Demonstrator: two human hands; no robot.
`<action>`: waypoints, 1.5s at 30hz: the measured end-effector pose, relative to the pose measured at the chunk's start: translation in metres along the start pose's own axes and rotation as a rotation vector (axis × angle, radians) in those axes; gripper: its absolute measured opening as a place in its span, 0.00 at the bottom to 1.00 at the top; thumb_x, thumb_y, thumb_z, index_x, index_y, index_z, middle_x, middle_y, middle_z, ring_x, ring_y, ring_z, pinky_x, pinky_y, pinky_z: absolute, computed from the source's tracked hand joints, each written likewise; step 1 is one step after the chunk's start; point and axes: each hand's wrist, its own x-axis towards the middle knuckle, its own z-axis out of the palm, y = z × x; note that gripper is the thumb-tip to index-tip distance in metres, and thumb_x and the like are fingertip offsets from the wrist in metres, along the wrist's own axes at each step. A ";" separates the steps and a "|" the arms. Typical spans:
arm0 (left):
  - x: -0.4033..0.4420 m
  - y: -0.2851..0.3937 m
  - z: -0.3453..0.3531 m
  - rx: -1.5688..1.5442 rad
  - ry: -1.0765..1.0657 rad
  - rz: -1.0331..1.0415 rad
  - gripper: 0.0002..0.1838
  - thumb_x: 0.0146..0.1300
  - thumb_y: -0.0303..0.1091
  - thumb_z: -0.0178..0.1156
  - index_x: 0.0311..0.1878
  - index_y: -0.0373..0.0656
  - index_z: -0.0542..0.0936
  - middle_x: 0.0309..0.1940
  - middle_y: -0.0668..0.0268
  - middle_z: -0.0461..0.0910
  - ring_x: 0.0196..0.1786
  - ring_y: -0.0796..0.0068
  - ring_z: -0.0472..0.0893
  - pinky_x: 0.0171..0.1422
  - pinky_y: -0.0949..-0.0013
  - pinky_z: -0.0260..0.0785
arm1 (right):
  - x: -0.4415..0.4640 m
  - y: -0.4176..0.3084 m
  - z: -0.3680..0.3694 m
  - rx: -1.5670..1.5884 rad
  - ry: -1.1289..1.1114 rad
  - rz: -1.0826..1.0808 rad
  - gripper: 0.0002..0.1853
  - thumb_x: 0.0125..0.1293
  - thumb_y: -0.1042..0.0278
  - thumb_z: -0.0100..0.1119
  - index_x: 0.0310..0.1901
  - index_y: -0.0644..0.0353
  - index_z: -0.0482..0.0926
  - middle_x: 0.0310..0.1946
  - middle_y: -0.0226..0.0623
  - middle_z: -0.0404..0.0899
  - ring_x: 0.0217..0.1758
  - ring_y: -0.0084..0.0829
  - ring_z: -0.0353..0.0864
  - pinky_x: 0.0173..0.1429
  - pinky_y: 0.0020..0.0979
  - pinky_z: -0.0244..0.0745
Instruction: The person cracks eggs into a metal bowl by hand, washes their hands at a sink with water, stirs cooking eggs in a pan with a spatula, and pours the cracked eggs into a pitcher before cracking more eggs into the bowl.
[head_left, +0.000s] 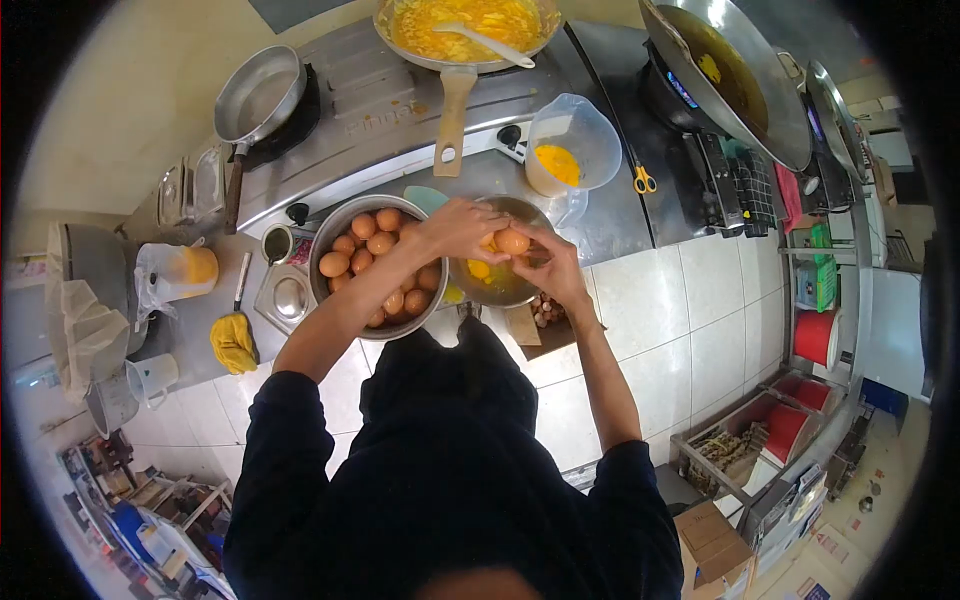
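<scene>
Both my hands meet over a metal bowl [520, 292] that has yolk and clear egg in its bottom. Between them is a brown egg [513, 241]; my right hand [552, 268] pinches it from the right. My left hand [458, 226] reaches in from the left with bent fingers around an orange-brown piece beside the egg, either shell or yolk. Whether the egg is cracked open I cannot tell. Left of this bowl, under my left forearm, a large metal pot [322, 238] holds many whole brown eggs.
A clear jug [590, 130] with yolk stands behind the bowl. Farther back, a frying pan [455, 100] holds egg mixture and a white spatula [485, 42]. A wok [785, 130] is at right, yellow scissors [645, 180] nearer. A yellow cloth [233, 343] lies left.
</scene>
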 end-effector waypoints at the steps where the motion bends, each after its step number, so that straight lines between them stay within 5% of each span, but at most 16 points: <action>1: 0.000 -0.001 0.002 -0.003 -0.004 0.002 0.28 0.53 0.59 0.66 0.46 0.44 0.82 0.32 0.62 0.82 0.38 0.62 0.83 0.41 0.61 0.77 | 0.001 0.002 0.001 -0.011 0.002 -0.016 0.30 0.52 0.83 0.70 0.60 0.58 0.78 0.57 0.39 0.80 0.56 0.31 0.81 0.52 0.28 0.84; 10: -0.003 -0.016 -0.006 -0.013 0.002 0.007 0.27 0.50 0.54 0.67 0.51 0.50 0.83 0.33 0.62 0.83 0.39 0.58 0.83 0.43 0.59 0.76 | 0.005 0.010 -0.001 -0.307 0.003 -0.211 0.28 0.53 0.80 0.68 0.59 0.52 0.79 0.56 0.40 0.79 0.57 0.43 0.81 0.57 0.34 0.81; 15: 0.010 0.013 -0.026 -0.317 -0.089 -0.393 0.30 0.51 0.62 0.69 0.51 0.51 0.85 0.40 0.58 0.86 0.45 0.54 0.84 0.52 0.60 0.76 | 0.003 -0.012 0.012 -0.387 0.137 -0.177 0.24 0.57 0.78 0.66 0.57 0.51 0.78 0.53 0.41 0.78 0.54 0.49 0.80 0.55 0.38 0.80; 19: -0.012 0.046 -0.045 -0.448 -0.025 -0.464 0.30 0.53 0.64 0.67 0.50 0.50 0.86 0.42 0.57 0.86 0.46 0.54 0.84 0.56 0.61 0.75 | -0.035 -0.024 0.007 -0.410 0.411 -0.194 0.24 0.56 0.77 0.69 0.56 0.58 0.76 0.52 0.46 0.78 0.52 0.48 0.80 0.54 0.40 0.77; 22: -0.068 0.050 -0.063 -0.744 0.220 -0.531 0.19 0.58 0.50 0.69 0.47 0.48 0.86 0.36 0.62 0.86 0.45 0.62 0.85 0.52 0.65 0.75 | -0.105 0.020 0.000 -0.431 0.573 -0.038 0.32 0.54 0.73 0.72 0.61 0.61 0.71 0.55 0.50 0.75 0.59 0.48 0.75 0.60 0.43 0.73; 24: -0.104 0.044 -0.058 -0.362 0.071 -0.674 0.16 0.58 0.45 0.68 0.47 0.48 0.86 0.42 0.63 0.85 0.43 0.60 0.85 0.50 0.62 0.76 | -0.135 0.027 -0.008 -0.577 0.378 0.278 0.40 0.55 0.74 0.71 0.69 0.59 0.63 0.60 0.52 0.70 0.65 0.51 0.69 0.65 0.46 0.69; 27: -0.134 0.039 -0.031 -0.066 -0.170 -0.582 0.14 0.54 0.37 0.67 0.44 0.48 0.86 0.47 0.64 0.83 0.43 0.60 0.84 0.48 0.59 0.76 | -0.199 0.083 -0.019 -0.678 0.168 0.509 0.45 0.56 0.72 0.71 0.74 0.57 0.56 0.63 0.54 0.66 0.68 0.54 0.65 0.68 0.48 0.67; 31: -0.124 0.046 -0.018 -0.001 -0.344 -0.586 0.11 0.54 0.34 0.62 0.40 0.49 0.88 0.47 0.60 0.82 0.41 0.59 0.84 0.44 0.58 0.77 | -0.185 0.065 -0.028 -0.526 0.230 0.462 0.43 0.60 0.72 0.69 0.75 0.55 0.56 0.64 0.55 0.66 0.67 0.53 0.67 0.68 0.44 0.69; 33: -0.110 0.055 -0.035 0.093 -0.597 -0.481 0.09 0.54 0.34 0.60 0.36 0.46 0.87 0.45 0.57 0.82 0.41 0.58 0.84 0.43 0.59 0.78 | -0.163 0.044 -0.024 -0.469 0.255 0.464 0.42 0.59 0.75 0.68 0.74 0.57 0.57 0.62 0.55 0.67 0.67 0.53 0.66 0.69 0.46 0.67; 36: -0.138 0.046 0.023 0.330 -0.517 -0.309 0.07 0.53 0.31 0.61 0.34 0.48 0.86 0.45 0.61 0.81 0.45 0.57 0.84 0.41 0.56 0.77 | -0.130 0.020 -0.014 -0.411 0.274 0.407 0.38 0.61 0.75 0.66 0.72 0.58 0.60 0.61 0.52 0.69 0.66 0.50 0.68 0.68 0.45 0.67; 40: -0.142 0.037 0.005 0.223 -0.492 -0.209 0.08 0.51 0.31 0.62 0.36 0.45 0.85 0.41 0.61 0.82 0.43 0.59 0.84 0.41 0.55 0.77 | -0.096 -0.035 -0.002 -0.222 0.298 0.313 0.27 0.66 0.76 0.62 0.66 0.61 0.68 0.58 0.47 0.74 0.64 0.41 0.73 0.64 0.40 0.71; 43: -0.128 0.049 -0.054 -0.104 -0.450 -0.406 0.15 0.55 0.36 0.65 0.45 0.42 0.84 0.43 0.59 0.83 0.46 0.57 0.83 0.46 0.58 0.78 | -0.086 -0.048 0.015 -0.176 0.277 0.259 0.22 0.65 0.79 0.62 0.61 0.62 0.73 0.57 0.43 0.76 0.59 0.36 0.77 0.59 0.35 0.73; 44: -0.132 0.049 -0.060 -0.218 -0.248 -0.499 0.18 0.58 0.38 0.66 0.50 0.40 0.82 0.46 0.58 0.84 0.48 0.59 0.83 0.51 0.61 0.77 | -0.082 -0.050 0.022 -0.163 0.204 0.245 0.22 0.64 0.80 0.62 0.60 0.62 0.74 0.57 0.42 0.77 0.58 0.35 0.78 0.57 0.33 0.75; 45: -0.136 0.049 -0.063 -0.329 -0.040 -0.591 0.22 0.60 0.40 0.67 0.55 0.39 0.81 0.49 0.57 0.84 0.51 0.61 0.84 0.55 0.64 0.76 | -0.069 -0.057 0.034 -0.256 0.182 0.002 0.21 0.62 0.81 0.65 0.57 0.61 0.76 0.56 0.41 0.78 0.56 0.34 0.80 0.52 0.30 0.78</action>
